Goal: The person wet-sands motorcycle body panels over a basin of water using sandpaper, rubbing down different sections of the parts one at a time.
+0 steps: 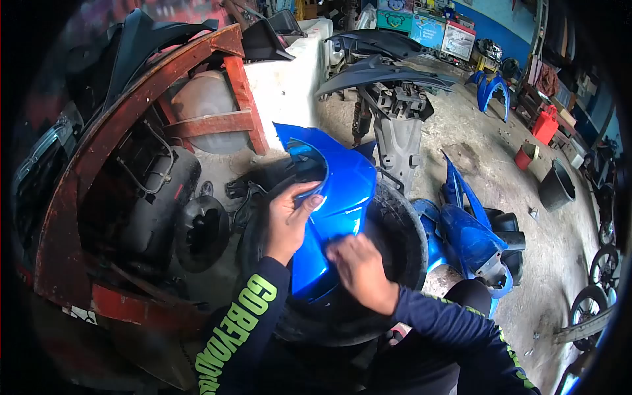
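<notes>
A glossy blue motorcycle body panel [339,178] is held tilted over a round black tub [415,243]. My left hand [288,227] grips the panel's curved left edge, thumb lying on the blue surface and fingers partly hidden behind the rim. Against the panel's lower right side, my right hand [363,266] is closed with curled fingers. Slight blur covers those fingertips, and whatever they may hold is hidden.
On the left stands a red-brown wooden frame [210,125] beside a dark cylindrical tank [158,197]. More blue panels [464,237] lie on the floor at right. A partly stripped motorcycle [398,131] stands ahead. Farther right are a black bucket [557,185] and a red jerrycan [545,125].
</notes>
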Demonstrator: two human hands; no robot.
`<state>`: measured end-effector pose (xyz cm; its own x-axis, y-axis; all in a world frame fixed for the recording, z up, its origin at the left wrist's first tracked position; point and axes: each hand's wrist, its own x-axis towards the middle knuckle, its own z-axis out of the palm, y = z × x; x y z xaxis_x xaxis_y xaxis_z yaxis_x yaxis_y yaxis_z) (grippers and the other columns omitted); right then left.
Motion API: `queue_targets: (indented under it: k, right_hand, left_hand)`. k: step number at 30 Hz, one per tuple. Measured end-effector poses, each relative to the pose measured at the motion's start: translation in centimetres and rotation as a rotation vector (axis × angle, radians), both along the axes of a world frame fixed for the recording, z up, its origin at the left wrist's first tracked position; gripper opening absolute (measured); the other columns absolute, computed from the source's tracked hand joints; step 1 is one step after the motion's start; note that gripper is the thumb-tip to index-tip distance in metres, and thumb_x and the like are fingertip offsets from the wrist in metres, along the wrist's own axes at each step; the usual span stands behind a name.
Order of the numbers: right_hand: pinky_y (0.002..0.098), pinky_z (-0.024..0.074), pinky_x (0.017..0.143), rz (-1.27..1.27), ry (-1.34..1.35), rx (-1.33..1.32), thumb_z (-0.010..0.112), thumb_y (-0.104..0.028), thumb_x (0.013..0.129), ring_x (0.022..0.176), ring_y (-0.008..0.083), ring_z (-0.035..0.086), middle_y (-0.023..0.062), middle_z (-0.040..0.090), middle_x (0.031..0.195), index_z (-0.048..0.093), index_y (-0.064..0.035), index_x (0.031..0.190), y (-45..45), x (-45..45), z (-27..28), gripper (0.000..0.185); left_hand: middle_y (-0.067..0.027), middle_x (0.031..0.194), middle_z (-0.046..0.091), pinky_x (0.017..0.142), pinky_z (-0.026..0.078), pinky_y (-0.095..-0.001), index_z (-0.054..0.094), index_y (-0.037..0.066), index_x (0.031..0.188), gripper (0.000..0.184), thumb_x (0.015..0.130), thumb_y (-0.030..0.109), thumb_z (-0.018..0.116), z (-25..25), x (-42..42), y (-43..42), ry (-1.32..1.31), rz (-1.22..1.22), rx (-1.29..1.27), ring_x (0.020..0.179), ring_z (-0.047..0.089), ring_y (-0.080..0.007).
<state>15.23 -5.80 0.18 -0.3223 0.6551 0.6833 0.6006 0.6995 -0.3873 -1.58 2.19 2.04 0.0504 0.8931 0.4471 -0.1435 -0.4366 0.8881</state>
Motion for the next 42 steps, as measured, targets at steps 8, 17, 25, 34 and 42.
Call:
queue_targets:
  k: [8,17,25,34,42]
  right_hand:
    - [0.0391,0.0451,0.070,-0.039,-0.008,0.072,0.066,-0.003,0.083,0.081,0.0280,0.057,0.0092,0.058,0.087,0.062,-0.0072,0.091,2.0,-0.5,-0.1,0.010]
    - [0.0408,0.0452,0.071,-0.041,0.041,0.106,0.066,-0.006,0.085,0.083,0.0293,0.057,0.0084,0.056,0.083,0.061,-0.0074,0.087,3.1,-1.9,-0.3,0.006]
    - [0.0422,0.0413,0.072,0.011,0.056,0.021,0.065,0.000,0.081,0.081,0.0336,0.054,0.0130,0.057,0.087,0.061,-0.0056,0.091,3.0,-1.6,-0.7,0.012]
    - [0.0398,0.0435,0.071,-0.010,-0.070,0.064,0.067,-0.006,0.080,0.084,0.0284,0.056,0.0078,0.056,0.088,0.061,-0.0090,0.092,2.5,-0.3,-1.8,0.014]
    - [0.0407,0.0402,0.069,0.031,-0.058,0.057,0.066,0.001,0.077,0.081,0.0291,0.054,0.0090,0.055,0.087,0.061,-0.0087,0.092,0.6,-0.2,-2.4,0.018]
  left_hand:
    - [-0.0050,0.101,0.069,0.085,0.047,-0.0236,0.067,-0.002,0.113,0.032,0.092,0.020,0.073,-0.5,0.2,-0.1,0.115,0.123,0.070,0.092,0.060,-0.0080]
    - [-0.0122,0.096,0.073,0.079,0.052,-0.0275,0.068,-0.004,0.107,0.028,0.090,0.017,0.074,-0.6,0.0,-0.2,0.178,0.208,0.134,0.086,0.066,-0.0118]
    - [-0.0058,0.096,0.069,0.081,0.048,-0.0240,0.067,-0.003,0.111,0.030,0.092,0.020,0.072,-0.7,0.1,-0.7,0.230,0.106,0.045,0.088,0.060,-0.0079]
    - [-0.0050,0.093,0.069,0.078,0.048,-0.0229,0.068,-0.003,0.108,0.028,0.092,0.019,0.072,0.0,0.0,-0.6,0.239,0.147,0.022,0.085,0.059,-0.0067]
    - [-0.0089,0.091,0.072,0.074,0.050,-0.0258,0.068,-0.004,0.106,0.025,0.091,0.016,0.072,-0.2,-0.9,0.0,0.290,0.163,0.079,0.083,0.064,-0.0104]
